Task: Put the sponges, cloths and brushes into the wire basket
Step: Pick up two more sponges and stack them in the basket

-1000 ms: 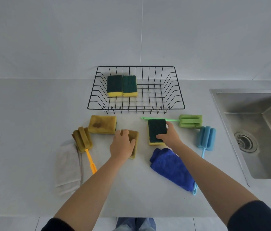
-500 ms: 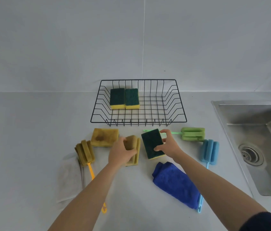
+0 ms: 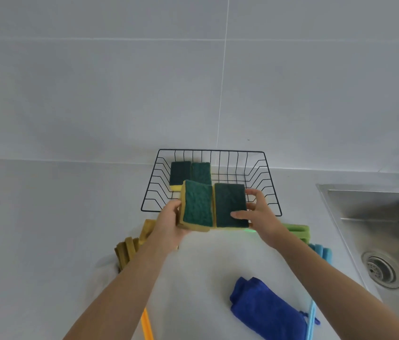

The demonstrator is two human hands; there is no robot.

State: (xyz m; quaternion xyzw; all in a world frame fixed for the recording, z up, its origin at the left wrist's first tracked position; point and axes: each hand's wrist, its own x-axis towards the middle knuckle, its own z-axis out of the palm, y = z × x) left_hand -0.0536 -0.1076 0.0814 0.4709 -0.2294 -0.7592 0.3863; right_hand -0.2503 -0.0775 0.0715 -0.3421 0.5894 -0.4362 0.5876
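Hands each grip a sponge above the counter's back edge: left hand the worn yellow-and-green sponge, right hand the rectangular green-topped sponge, over the black wire basket. Light, squishy; pinching the long edges looks right.

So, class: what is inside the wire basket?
Two green-topped sponges lie side by side at the basket's back left. The held sponges cover part of its front.

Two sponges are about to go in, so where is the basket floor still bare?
The wire basket is bare across its right half, right of the two sponges crowding the back left corner. The front left floor is hidden behind both held sponges.
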